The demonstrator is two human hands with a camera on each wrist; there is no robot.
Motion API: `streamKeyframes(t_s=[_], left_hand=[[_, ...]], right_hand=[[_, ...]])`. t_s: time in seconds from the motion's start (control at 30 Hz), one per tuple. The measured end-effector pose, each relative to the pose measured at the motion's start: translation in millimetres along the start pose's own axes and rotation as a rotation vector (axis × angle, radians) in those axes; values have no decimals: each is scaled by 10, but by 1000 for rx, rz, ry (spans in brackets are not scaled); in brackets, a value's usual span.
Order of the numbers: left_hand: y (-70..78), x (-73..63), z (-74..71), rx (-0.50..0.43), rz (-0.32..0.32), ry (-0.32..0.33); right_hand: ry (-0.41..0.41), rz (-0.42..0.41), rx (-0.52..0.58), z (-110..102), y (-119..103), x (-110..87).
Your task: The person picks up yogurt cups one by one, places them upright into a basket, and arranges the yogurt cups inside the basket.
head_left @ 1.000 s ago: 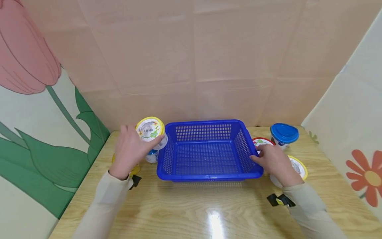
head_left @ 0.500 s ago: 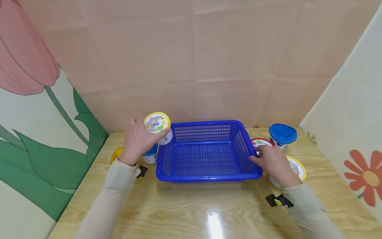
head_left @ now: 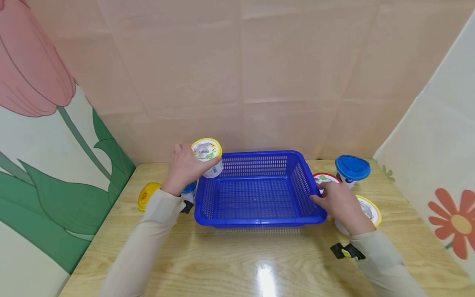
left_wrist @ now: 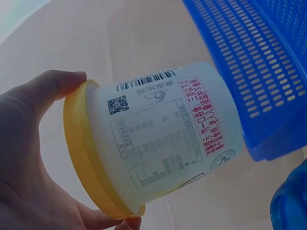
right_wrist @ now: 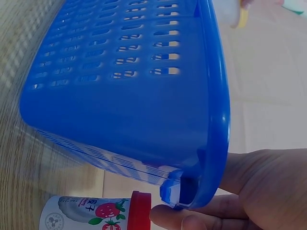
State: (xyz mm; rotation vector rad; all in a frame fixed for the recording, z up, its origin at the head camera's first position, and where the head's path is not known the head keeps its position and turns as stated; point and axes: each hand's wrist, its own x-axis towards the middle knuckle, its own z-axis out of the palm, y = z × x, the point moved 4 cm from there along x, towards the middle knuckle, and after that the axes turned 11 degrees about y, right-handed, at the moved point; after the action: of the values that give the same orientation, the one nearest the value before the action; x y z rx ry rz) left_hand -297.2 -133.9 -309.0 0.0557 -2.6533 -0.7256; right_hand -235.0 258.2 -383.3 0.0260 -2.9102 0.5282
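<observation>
My left hand (head_left: 185, 167) holds a white plastic tub (head_left: 206, 152) by its yellow lid, above the back left corner of a blue mesh basket (head_left: 256, 220). In the left wrist view the tub (left_wrist: 163, 139) shows a barcode and red print, with thumb and fingers on opposite sides of its lid. Nothing is seen inside the basket. My right hand (head_left: 343, 206) grips the basket's right rim, thumb towards the inside. Close to those fingers stands a red-lidded tub (right_wrist: 91, 213) with strawberries on its side, outside the basket; the hand partly hides it in the head view.
Left of the basket are a blue-lidded tub (head_left: 189, 189), mostly behind my wrist, and a yellow-lidded container (head_left: 147, 196). On the right stand a tub with a blue lid (head_left: 352, 167) and another yellow-lidded tub (head_left: 369, 209). A draped wall (head_left: 259, 82) rises behind the table.
My left hand has carried the yellow-lidded tub rightwards and slightly up, from beside the basket to over its back left corner. The right hand has stayed on the rim.
</observation>
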Motion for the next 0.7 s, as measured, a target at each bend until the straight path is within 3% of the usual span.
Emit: streamKeyframes(t_s=[0.3,0.7], left_hand=[[83,100,173,11,25,-78],[105,189,348,5,-5,-134]], right_hand=[[6,6,-4,-2,6,12],[20,-16,-7,6,0,10]])
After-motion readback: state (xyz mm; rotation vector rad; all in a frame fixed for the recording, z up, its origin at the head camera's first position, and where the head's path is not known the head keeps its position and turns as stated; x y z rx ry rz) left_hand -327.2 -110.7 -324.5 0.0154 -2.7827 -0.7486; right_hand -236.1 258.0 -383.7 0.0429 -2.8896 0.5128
